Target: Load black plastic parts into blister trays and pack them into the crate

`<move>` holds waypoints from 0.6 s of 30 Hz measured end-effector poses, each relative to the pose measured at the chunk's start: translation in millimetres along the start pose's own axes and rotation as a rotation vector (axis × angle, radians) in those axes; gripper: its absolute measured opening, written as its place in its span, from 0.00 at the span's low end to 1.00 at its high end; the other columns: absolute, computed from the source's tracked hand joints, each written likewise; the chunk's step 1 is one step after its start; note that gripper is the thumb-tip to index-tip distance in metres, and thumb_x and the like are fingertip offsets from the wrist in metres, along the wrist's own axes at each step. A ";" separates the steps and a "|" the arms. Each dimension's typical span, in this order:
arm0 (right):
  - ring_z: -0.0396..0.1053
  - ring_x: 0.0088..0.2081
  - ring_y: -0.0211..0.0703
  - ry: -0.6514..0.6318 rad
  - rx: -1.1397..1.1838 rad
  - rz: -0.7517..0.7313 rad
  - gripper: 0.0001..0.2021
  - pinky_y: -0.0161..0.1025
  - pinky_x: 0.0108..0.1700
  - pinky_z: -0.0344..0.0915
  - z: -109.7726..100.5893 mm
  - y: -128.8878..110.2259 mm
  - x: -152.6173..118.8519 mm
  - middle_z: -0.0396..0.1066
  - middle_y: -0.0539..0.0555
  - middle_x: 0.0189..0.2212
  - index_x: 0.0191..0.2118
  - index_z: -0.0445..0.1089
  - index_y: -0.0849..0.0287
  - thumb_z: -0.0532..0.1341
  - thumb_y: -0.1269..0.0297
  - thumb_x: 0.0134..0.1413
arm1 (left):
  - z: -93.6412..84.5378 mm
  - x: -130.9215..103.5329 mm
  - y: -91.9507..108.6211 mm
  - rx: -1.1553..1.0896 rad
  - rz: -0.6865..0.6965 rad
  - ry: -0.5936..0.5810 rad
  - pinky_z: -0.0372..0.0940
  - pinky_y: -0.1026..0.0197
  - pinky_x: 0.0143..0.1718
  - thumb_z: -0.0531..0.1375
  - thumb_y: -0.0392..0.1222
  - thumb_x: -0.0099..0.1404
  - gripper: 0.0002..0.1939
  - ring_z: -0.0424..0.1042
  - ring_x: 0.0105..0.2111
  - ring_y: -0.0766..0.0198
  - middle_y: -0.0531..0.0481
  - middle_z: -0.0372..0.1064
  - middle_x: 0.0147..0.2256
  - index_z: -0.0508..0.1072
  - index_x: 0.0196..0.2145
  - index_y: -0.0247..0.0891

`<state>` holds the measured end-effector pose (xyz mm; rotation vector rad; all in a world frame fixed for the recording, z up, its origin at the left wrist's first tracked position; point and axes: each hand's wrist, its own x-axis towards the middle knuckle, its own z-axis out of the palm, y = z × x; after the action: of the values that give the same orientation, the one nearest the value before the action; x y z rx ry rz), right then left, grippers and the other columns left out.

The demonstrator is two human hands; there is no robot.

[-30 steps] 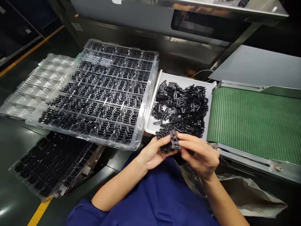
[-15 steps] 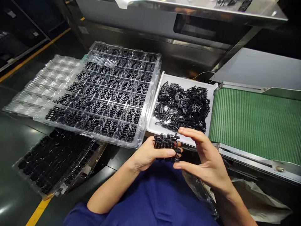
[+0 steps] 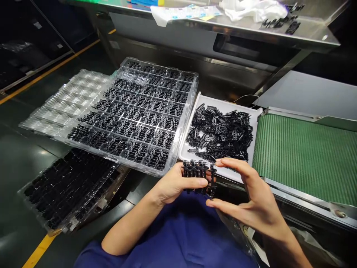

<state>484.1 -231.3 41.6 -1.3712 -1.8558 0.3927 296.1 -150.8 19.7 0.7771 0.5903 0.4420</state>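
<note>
My left hand [image 3: 175, 183] is closed round a row of slim black plastic parts [image 3: 193, 172], lined up side by side, with the thumb across their front. At the row's right end, one more black plastic part [image 3: 213, 180] stands upright with a narrow gap beside it. My right hand [image 3: 252, 197] holds this part lengthwise, the index fingertip at its top and the thumb by its lower end. Just beyond my hands is a white tray [image 3: 184, 150] with a loose heap of similar black parts [image 3: 223, 130].
Left stands a clear compartment tray [image 3: 173, 149] filled with rows of black parts. Clear trays [image 3: 69, 93] lie beyond it, and a stack of filled trays [image 3: 64, 190] sits lower. A green conveyor belt [image 3: 306, 152] runs right. A metal shelf [image 3: 251, 35] overhangs the back.
The view has tilted up, showing more of the shelf with a white cloth and black parts. The end part now stands slightly farther right of the row in my left hand.
</note>
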 end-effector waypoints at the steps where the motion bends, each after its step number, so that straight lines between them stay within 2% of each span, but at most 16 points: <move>1: 0.70 0.52 0.53 0.002 -0.017 -0.007 0.40 0.50 0.55 0.70 0.5 -0.4 1.2 0.69 0.58 0.51 0.63 0.55 0.49 0.72 0.57 0.45 | -0.6 -0.8 0.4 0.006 0.005 -0.002 0.68 0.54 0.49 0.72 0.43 0.51 0.17 0.77 0.41 0.53 0.45 0.79 0.37 0.80 0.38 0.35; 7: 0.71 0.51 0.55 -0.023 -0.042 -0.058 0.39 0.50 0.53 0.71 2.3 -0.9 11.9 0.71 0.59 0.51 0.63 0.56 0.49 0.72 0.54 0.46 | -4.9 -2.0 1.5 0.009 0.008 -0.014 0.68 0.52 0.51 0.73 0.42 0.49 0.19 0.76 0.43 0.52 0.44 0.78 0.38 0.80 0.40 0.36; 10: 0.70 0.53 0.54 -0.062 0.029 -0.020 0.38 0.50 0.54 0.70 5.3 2.8 15.4 0.70 0.59 0.51 0.62 0.57 0.49 0.72 0.54 0.45 | -6.4 -2.0 1.8 0.003 0.026 0.009 0.68 0.53 0.50 0.73 0.41 0.49 0.18 0.76 0.42 0.54 0.45 0.78 0.38 0.80 0.39 0.36; 12: 0.67 0.55 0.55 -0.055 0.210 0.045 0.38 0.50 0.56 0.68 11.8 7.2 16.9 0.67 0.60 0.54 0.59 0.60 0.49 0.71 0.47 0.43 | -6.4 -2.9 2.9 0.004 0.060 0.038 0.69 0.55 0.48 0.73 0.41 0.50 0.17 0.77 0.40 0.56 0.47 0.79 0.38 0.80 0.39 0.37; 13: 0.67 0.55 0.54 -0.012 0.332 0.094 0.36 0.49 0.56 0.68 16.7 9.7 18.1 0.66 0.59 0.53 0.57 0.62 0.50 0.70 0.45 0.43 | -6.0 -3.6 3.9 0.014 0.087 0.051 0.69 0.55 0.48 0.72 0.41 0.50 0.16 0.77 0.40 0.57 0.47 0.79 0.38 0.80 0.39 0.38; 16: 0.71 0.42 0.45 0.150 0.670 0.292 0.22 0.41 0.44 0.72 35.7 15.4 25.6 0.67 0.54 0.41 0.45 0.67 0.51 0.69 0.47 0.47 | -4.2 -6.6 9.6 0.121 0.219 0.094 0.67 0.52 0.52 0.72 0.41 0.52 0.15 0.76 0.43 0.54 0.47 0.79 0.40 0.81 0.39 0.39; 18: 0.68 0.33 0.40 0.164 0.814 0.393 0.17 0.36 0.35 0.70 47.1 16.5 35.1 0.65 0.50 0.32 0.38 0.66 0.52 0.70 0.52 0.47 | -4.1 -9.0 15.6 0.264 0.350 0.125 0.56 0.48 0.61 0.71 0.40 0.53 0.14 0.72 0.52 0.50 0.46 0.79 0.42 0.81 0.40 0.40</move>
<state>456.4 -184.1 14.4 -1.1198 -1.0724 1.0633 284.2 -143.8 32.1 1.1181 0.6380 0.7482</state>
